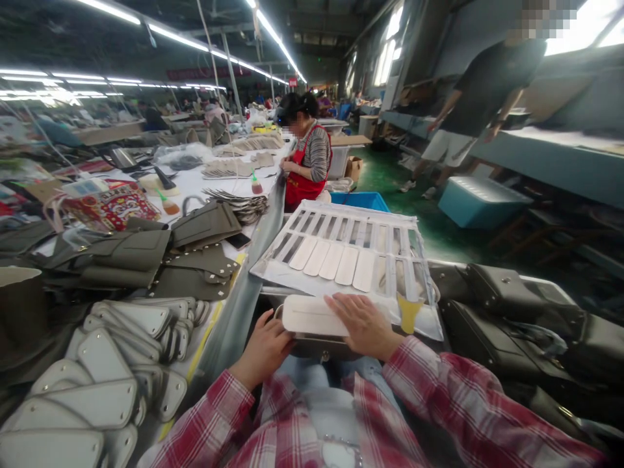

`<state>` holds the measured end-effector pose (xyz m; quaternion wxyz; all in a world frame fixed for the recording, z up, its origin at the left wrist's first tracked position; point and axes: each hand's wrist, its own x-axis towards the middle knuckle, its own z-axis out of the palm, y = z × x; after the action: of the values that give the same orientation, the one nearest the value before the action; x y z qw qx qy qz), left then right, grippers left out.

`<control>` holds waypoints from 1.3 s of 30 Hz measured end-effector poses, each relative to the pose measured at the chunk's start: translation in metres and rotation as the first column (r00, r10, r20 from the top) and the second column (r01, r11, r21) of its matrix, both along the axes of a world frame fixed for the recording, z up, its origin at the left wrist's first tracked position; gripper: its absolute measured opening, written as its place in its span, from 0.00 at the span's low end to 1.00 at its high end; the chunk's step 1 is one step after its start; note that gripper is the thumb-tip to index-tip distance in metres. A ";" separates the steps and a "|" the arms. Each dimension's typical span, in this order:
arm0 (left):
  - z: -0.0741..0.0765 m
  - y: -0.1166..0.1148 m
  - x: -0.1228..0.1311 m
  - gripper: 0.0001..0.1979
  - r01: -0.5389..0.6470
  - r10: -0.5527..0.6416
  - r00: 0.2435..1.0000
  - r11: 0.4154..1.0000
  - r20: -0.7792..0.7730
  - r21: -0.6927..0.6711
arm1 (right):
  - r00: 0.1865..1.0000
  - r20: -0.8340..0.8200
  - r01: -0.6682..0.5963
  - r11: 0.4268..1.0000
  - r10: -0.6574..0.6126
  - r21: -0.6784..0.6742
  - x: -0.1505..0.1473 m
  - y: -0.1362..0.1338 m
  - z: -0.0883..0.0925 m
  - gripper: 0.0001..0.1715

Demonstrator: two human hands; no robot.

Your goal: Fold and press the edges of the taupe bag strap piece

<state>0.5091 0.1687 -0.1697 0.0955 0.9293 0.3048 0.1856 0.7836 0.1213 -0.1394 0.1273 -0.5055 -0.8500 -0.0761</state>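
Note:
A pale panel with rounded ends (307,313) lies across the top of a dark bag (324,348) in front of my body. My left hand (266,344) is closed at the bag's left edge, fingers curled beside the panel's end. Laid flat over the panel's right part is my right hand (365,323), its fingers stretched out. Just beyond stands a white slotted rack (390,279), with several similar pale panels (329,260) lying in a row on it. A strip of yellow tape (409,313) sticks to the rack's near edge.
Stacked white panels (104,357) and dark leather-like pieces (121,257) cover the table at left. Dark bags (492,328) are piled at right. A co-worker in a red apron (309,159) works farther along; another person (487,97) stands in the right aisle near a blue container (480,201).

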 end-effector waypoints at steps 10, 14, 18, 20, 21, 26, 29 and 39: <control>-0.012 0.007 -0.024 0.13 -0.381 0.697 0.667 0.624 0.265 -0.682 | 0.973 0.160 -0.158 0.986 0.166 -0.060 -0.006 0.025 -0.006 0.44; -0.019 0.012 -0.013 0.16 -0.265 0.720 0.675 0.438 0.159 -0.859 | 0.960 0.214 -0.173 0.984 0.178 -0.046 -0.009 0.024 -0.009 0.40; -0.018 0.015 -0.005 0.18 -0.279 0.640 0.759 0.484 0.118 -0.829 | 0.952 0.274 -0.131 0.991 0.137 -0.041 -0.003 0.016 -0.007 0.37; -0.015 0.017 -0.001 0.15 -0.363 0.602 0.794 0.584 0.088 -0.726 | 0.947 0.289 -0.127 0.990 0.139 -0.059 -0.002 0.014 -0.006 0.37; -0.012 0.019 0.001 0.14 -0.399 0.590 0.804 0.627 0.073 -0.669 | 0.944 0.293 -0.137 0.988 0.154 -0.075 -0.003 0.014 -0.005 0.38; 0.000 0.025 0.009 0.18 -0.457 0.536 0.844 0.711 -0.009 -0.534 | 0.924 0.309 -0.177 0.967 0.227 -0.181 -0.010 0.015 -0.004 0.39; 0.007 0.026 0.009 0.19 -0.469 0.481 0.872 0.762 -0.094 -0.447 | 0.931 0.290 -0.143 0.953 0.221 -0.266 -0.015 0.021 -0.003 0.39; 0.043 0.040 0.011 0.22 -0.416 0.317 0.874 0.880 -0.367 -0.230 | 0.968 0.160 -0.108 0.901 0.191 -0.420 -0.021 0.044 0.001 0.38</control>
<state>0.5203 0.2086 -0.1270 0.1485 0.8453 0.5133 -0.0009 0.7623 0.1651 -0.1383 -0.0604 -0.4437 -0.8919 0.0633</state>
